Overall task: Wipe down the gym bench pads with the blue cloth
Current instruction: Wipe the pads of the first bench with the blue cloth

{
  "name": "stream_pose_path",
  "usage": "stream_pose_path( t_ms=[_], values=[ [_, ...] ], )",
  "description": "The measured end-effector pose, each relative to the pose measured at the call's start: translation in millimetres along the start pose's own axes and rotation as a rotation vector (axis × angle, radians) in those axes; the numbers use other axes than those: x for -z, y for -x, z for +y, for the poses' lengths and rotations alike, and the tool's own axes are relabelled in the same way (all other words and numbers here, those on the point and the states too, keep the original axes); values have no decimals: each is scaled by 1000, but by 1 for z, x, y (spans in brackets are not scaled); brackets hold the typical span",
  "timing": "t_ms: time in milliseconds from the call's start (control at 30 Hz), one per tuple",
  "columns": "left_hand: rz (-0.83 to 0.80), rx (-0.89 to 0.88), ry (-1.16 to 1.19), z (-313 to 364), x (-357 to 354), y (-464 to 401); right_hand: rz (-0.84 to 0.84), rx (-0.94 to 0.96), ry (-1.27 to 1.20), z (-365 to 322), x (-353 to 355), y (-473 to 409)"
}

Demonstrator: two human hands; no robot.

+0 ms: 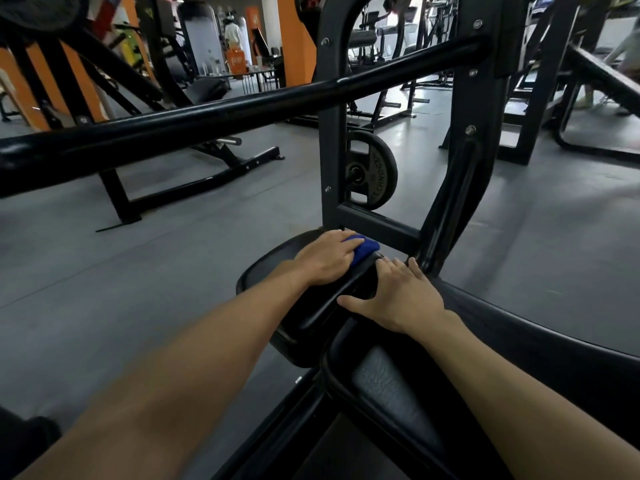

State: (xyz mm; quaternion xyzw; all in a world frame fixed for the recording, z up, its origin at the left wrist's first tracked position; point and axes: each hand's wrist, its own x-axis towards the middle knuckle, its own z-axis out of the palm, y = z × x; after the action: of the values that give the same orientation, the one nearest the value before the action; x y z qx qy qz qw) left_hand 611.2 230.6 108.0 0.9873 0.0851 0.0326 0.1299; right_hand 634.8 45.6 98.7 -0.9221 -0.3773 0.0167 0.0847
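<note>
A black seat pad [273, 268] sits low in the middle of the view, and a longer black back pad [391, 393] runs toward me below it. My left hand [327, 259] lies flat on the far part of the seat pad and presses the blue cloth [363, 249] down with straight fingers; most of the cloth is hidden under the hand. My right hand [398, 296] rests on the seat pad's right edge, thumb hooked round the rim and fingers spread over the side.
A thick black bar [242, 112] crosses the view above the pads. The machine's black upright frame [332, 133] stands just beyond the seat, with a weight plate [374, 174] behind it. Another bench [194, 174] stands left on the grey floor. A person stands far back.
</note>
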Motion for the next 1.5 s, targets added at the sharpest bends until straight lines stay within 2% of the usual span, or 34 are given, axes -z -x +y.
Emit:
stream_pose_path(
  t_ms=[167,400,600,733,833,900,967,1100,1233,1367,1500],
  values=[
    [-46,-109,41,15,-1,25,3,-90,6,-2,7,6],
    [-56,-258,-52,15,-12,75,-43,-17,75,10,22,44],
    [-54,-209,9,23,-6,114,-83,-25,73,21,34,95],
    [56,-170,157,44,6,139,-104,10,71,23,50,124],
    [112,-222,274,71,17,154,-58,33,-4,18,60,135],
    [48,-226,320,81,11,164,-6,35,-72,11,65,140],
    [-11,-186,319,85,-3,174,13,21,-131,2,65,148],
    [89,-72,394,78,-13,191,25,36,-241,-17,48,167],
    [33,-50,289,54,-4,196,95,6,-318,-49,32,166],
    [-35,-110,-10,27,7,193,66,-157,-177,-81,10,148],
    [-134,-112,-119,12,8,185,272,-133,-171,-92,5,143]
  ],
)
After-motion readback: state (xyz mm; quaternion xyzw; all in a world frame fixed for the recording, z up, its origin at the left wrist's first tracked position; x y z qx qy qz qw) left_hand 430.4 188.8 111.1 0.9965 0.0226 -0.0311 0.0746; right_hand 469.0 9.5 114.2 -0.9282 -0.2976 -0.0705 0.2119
